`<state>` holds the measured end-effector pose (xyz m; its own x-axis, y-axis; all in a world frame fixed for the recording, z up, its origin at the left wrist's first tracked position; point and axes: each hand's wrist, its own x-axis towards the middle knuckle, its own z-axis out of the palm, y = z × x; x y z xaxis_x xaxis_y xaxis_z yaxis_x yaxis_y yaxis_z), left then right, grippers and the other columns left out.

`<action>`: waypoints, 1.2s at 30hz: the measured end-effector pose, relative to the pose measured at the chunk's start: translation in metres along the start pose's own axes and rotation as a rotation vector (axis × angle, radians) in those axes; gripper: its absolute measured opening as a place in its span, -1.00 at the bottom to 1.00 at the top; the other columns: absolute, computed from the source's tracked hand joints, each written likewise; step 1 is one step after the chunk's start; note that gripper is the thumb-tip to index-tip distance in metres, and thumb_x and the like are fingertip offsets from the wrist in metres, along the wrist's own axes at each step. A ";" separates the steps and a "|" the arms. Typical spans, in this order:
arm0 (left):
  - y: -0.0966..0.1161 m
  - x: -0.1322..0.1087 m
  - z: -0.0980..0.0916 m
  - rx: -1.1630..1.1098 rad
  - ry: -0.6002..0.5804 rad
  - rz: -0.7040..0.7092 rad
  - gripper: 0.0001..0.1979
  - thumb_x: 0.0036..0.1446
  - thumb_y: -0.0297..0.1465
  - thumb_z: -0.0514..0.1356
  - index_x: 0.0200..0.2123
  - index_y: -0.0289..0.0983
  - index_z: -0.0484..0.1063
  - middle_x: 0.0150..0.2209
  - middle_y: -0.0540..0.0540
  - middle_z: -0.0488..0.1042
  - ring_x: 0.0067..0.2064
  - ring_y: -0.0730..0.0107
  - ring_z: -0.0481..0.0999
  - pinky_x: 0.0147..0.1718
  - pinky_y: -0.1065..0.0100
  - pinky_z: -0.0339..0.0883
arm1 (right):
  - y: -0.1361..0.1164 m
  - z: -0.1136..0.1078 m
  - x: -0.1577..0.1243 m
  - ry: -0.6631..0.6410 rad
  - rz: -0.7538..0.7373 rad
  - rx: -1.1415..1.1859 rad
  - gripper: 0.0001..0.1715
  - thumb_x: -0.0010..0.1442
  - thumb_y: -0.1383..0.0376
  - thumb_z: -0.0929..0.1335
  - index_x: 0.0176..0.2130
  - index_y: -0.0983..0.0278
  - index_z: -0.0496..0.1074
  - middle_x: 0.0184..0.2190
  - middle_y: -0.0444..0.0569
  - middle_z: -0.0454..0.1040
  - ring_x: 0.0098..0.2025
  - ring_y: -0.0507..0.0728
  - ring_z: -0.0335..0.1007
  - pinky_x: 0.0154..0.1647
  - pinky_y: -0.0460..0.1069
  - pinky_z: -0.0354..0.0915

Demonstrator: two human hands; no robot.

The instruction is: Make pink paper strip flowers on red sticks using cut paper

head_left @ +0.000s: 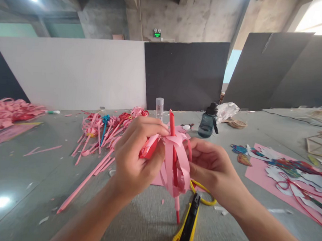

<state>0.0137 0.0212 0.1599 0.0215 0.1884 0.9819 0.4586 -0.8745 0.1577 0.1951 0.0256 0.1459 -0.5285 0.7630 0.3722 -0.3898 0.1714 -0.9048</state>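
Observation:
In front of me stands a rolled red paper stick (pixel 172 123), nearly upright, with pink paper strips (pixel 185 156) looped around it like a small cage. My left hand (pixel 137 151) is closed, pinching pink strips between thumb and fingers near the top of the stick. A folded red and pink piece (pixel 149 149) shows inside that hand. On the other side, the fingers of my right hand (pixel 211 165) are pinched on a pink strip at the edge of the loops; its fingertips are partly hidden. Below lies a yellow and black utility knife (pixel 189 224), beside a yellow loop (pixel 206 201).
Finished-looking pink and red paper sticks (pixel 103 131) lie left of centre, and a pink paper heap (pixel 11 113) is farther left. A glue stick (pixel 159 106) and a dark water bottle (pixel 208 121) stand behind. Pink sheet (pixel 252 171) with cutouts lies right.

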 end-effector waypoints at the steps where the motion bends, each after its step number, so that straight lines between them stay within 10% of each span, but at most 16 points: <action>1: 0.000 0.000 0.000 0.001 -0.005 0.000 -0.80 0.21 -0.64 0.21 -0.19 -0.26 0.50 -0.21 -0.10 0.54 -0.12 0.29 0.54 -0.14 0.17 0.46 | 0.000 0.000 0.000 0.005 -0.005 -0.005 -0.81 0.14 0.42 0.56 -0.24 0.19 0.60 -0.34 -0.15 0.63 -0.37 -0.08 0.45 -0.34 -0.20 0.35; 36: 0.000 0.006 -0.010 -0.224 -0.223 -0.328 -0.74 0.22 -0.48 0.30 -0.04 -0.13 0.47 -0.01 -0.13 0.46 -0.06 0.22 0.49 -0.12 0.15 0.40 | -0.002 -0.007 0.005 0.155 -0.048 -0.054 -0.77 0.04 0.36 0.60 -0.27 0.21 0.59 -0.34 -0.14 0.56 -0.41 -0.06 0.36 -0.44 -0.16 0.30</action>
<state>0.0047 0.0174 0.1670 0.1092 0.5416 0.8335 0.2698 -0.8232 0.4996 0.1986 0.0339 0.1481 -0.3865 0.8393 0.3823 -0.3679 0.2398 -0.8984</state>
